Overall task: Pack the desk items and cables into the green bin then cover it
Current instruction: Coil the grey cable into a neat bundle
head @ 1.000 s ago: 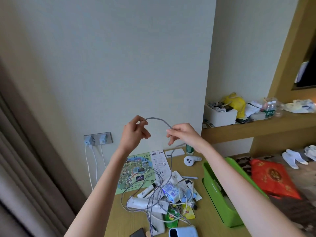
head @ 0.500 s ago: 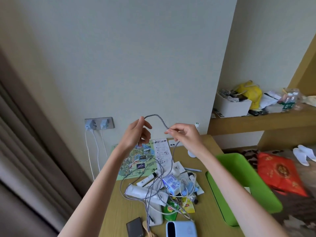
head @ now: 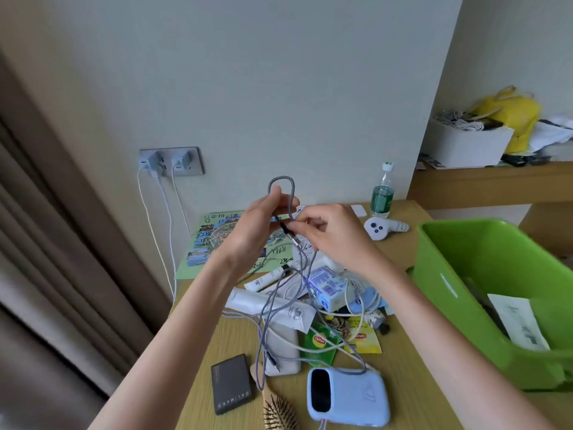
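My left hand (head: 260, 221) and my right hand (head: 325, 234) are raised above the desk, close together, both pinching a grey braided cable (head: 290, 193). The cable makes a small loop above my left fingers, and its length hangs down into a pile of desk items (head: 313, 305): white tubes, a small carton, tea bags and white cables. The green bin (head: 483, 293) stands open at the right of the desk with a paper inside. A blue power bank (head: 347, 395) lies near the front edge.
A dark card case (head: 231, 383) and a wooden hairbrush (head: 279, 411) lie at the front. A map sheet (head: 214, 240), a water bottle (head: 383, 193) and a white controller (head: 384, 227) sit at the back. Chargers hang from a wall socket (head: 170, 162). A shelf (head: 490, 178) holds clutter.
My hands have come down and closer together, folding the wide arc of cable into a tight loop. The view has tipped down, showing more of the desk and the bin.
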The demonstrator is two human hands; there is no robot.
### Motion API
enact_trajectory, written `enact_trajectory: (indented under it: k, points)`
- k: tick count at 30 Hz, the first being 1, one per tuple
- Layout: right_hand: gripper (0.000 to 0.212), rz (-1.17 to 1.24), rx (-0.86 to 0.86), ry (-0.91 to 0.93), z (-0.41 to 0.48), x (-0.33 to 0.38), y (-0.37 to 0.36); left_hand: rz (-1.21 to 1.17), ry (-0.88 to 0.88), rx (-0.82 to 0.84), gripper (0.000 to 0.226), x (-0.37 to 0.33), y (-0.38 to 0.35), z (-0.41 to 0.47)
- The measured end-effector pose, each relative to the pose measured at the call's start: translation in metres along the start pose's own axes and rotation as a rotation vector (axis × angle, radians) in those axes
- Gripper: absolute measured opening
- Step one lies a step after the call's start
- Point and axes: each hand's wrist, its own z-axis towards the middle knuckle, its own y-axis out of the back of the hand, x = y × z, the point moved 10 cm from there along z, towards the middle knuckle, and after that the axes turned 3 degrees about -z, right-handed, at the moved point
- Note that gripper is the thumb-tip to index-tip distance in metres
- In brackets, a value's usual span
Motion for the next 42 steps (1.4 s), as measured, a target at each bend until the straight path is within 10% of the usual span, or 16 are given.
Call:
enact_trajectory:
  k: [6,12,25,42]
  points:
    - [0.016,-0.243,0.032,-0.013,-0.029,-0.013,-0.001,-0.338,-0.057,-0.063,0.036,0.016,0.008,-0.026]
    - [0.013,0.029,0.036,-0.075,-0.055,-0.005,0.009,-0.6,-0.123,0.004,0.036,-0.01,0.015,-0.083]
    - [0.005,0.48,0.128,-0.073,-0.058,0.095,0.021,0.335,-0.367,-0.145,0.025,-0.084,0.035,-0.17]
    - [0.013,0.223,-0.206,0.245,-0.06,0.164,0.048,0.323,-0.307,0.102,0.031,-0.079,-0.022,-0.187]
